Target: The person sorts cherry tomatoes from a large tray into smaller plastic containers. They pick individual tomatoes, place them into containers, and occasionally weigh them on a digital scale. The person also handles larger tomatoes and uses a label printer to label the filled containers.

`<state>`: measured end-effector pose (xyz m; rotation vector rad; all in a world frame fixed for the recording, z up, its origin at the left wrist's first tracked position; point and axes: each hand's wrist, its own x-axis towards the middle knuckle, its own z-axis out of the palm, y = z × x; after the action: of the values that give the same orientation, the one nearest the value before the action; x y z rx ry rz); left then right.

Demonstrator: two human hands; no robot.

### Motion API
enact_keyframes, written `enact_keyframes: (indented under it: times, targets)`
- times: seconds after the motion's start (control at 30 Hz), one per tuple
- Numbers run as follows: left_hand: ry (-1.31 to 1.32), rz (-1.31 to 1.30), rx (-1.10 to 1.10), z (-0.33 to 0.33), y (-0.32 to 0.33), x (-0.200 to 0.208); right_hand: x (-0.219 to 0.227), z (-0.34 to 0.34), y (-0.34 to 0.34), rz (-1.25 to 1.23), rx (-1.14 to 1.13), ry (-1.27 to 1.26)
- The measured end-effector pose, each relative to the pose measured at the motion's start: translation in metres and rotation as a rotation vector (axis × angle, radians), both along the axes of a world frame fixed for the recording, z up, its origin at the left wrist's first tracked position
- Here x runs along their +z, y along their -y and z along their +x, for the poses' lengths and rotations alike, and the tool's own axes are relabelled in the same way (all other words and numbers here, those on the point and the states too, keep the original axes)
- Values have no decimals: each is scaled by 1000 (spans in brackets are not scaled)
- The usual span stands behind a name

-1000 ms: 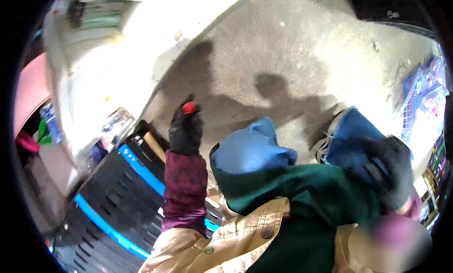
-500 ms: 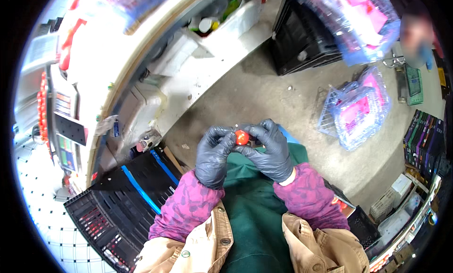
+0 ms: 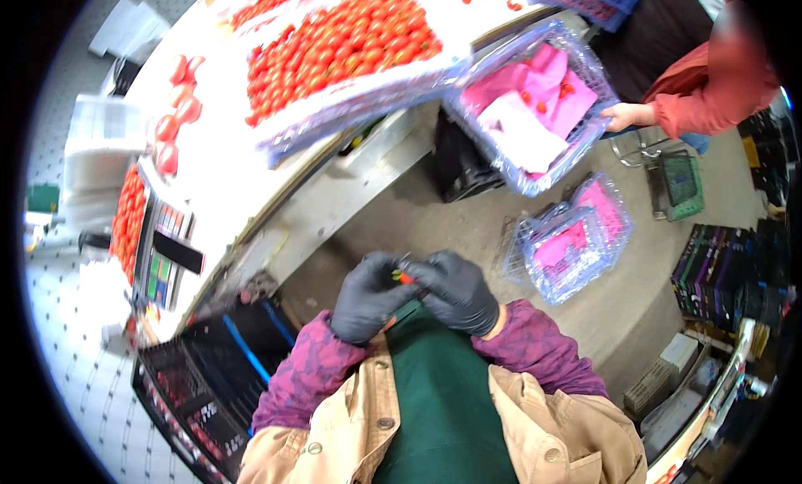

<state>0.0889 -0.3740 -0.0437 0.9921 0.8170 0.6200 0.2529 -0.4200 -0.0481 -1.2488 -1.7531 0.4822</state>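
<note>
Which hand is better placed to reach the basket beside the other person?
Probably the right hand: the basket lies ahead and off to that side, while the left hand is farther away. Both hands meet at the small red thing, so neither looks free.

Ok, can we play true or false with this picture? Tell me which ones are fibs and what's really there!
1. The left hand and right hand wear dark gloves. True.
2. A small red thing is held between them. True.
3. The person's apron is yellow. False: it is dark green.
4. A co-worker's bare hand touches a plastic-wrapped basket. True.
5. That basket has only white cloth in it. False: pink cloth is in there too.
6. The big tray on the counter is full of lemons. False: it is full of little red tomatoes.
</note>
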Motion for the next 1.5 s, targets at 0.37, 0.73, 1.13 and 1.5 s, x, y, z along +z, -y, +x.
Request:
enact_keyframes:
  times: [0.37, 0.73, 1.13, 1.5]
  targets:
    - [-121, 96, -11, -20, -132, 18, -7, -1, -99, -782, -291, -1394]
    - [-577, 1657, -92, 27, -241, 68, 72, 4, -257, -650, -208, -959]
    - [140, -232, 427, -36, -320, 56, 39, 205, -361, -282, -504, 323]
    - [106, -373, 419, -47, -345, 35, 73, 128, -416, -379, 37, 244]
